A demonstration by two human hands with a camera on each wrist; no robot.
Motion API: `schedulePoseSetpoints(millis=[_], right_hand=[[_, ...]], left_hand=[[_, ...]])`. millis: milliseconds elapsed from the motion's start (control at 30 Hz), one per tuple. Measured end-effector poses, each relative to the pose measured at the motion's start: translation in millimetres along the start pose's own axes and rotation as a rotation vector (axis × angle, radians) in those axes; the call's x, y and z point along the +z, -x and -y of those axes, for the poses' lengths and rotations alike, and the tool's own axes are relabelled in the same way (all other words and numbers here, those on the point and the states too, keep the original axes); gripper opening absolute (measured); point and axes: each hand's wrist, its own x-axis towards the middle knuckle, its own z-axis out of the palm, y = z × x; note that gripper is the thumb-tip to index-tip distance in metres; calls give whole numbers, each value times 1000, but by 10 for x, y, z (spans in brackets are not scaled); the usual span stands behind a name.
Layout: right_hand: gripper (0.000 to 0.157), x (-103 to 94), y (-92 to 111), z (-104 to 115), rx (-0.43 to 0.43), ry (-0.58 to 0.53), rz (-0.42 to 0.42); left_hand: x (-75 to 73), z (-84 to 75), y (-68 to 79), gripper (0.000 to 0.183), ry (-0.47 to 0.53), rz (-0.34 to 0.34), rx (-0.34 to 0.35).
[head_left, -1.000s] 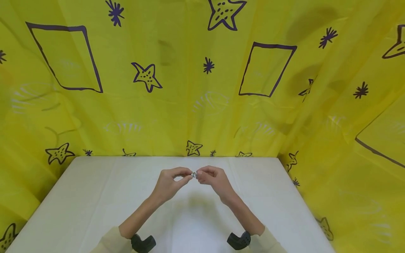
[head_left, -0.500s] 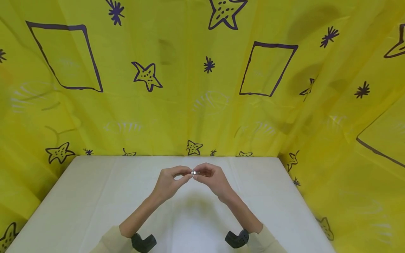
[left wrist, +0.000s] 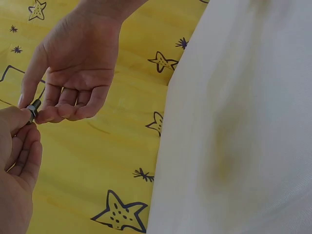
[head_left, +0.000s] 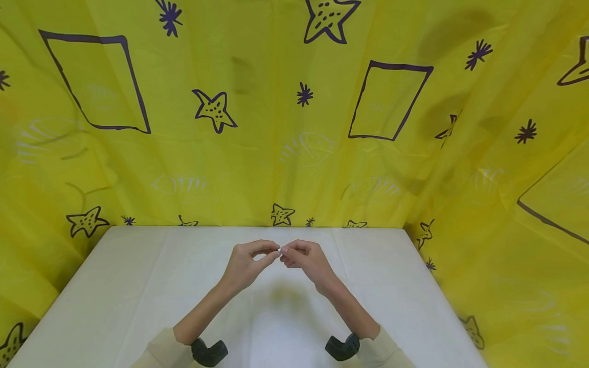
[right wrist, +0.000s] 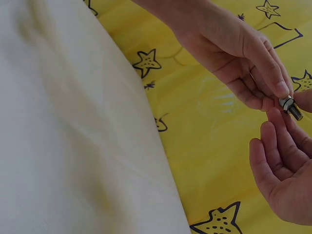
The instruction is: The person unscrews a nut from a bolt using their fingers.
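Note:
A small metal bolt (right wrist: 296,113) with a nut (right wrist: 286,104) on it is held between both hands above the white table. My left hand (head_left: 244,263) pinches the head end between thumb and forefinger. My right hand (head_left: 308,260) has thumb and forefinger closed about the nut, its other fingers curled loosely below. In the right wrist view the bare threaded end points towards the right palm. The left wrist view shows the bolt (left wrist: 34,108) between the fingertips of both hands. In the head view, fingers hide most of it.
A white-covered table (head_left: 184,306) lies beneath the hands, with their blurred shadow on it. A yellow curtain (head_left: 257,168) printed with dark stars and frames hangs behind and at the sides. Each wrist carries a black device (head_left: 209,352).
The right fingers parted around the bolt half a second ago, showing its shank, and have now closed in on it again. The left hand has stayed nearly still.

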Motion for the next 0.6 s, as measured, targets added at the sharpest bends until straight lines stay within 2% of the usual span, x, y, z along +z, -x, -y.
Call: schedulePoseSetpoints(millis=[167,400,600], right_hand=[[18,-5,4,-1,-46,-17,8],[17,-17,8,3,-134,2,12],[28,-22,24,12,-112,-15,21]], left_hand=[[1,7,-1,11,13,-1,10],[-15,2,-7,11,37,4,-12],[-14,-10,1,10,53,-2,-21]])
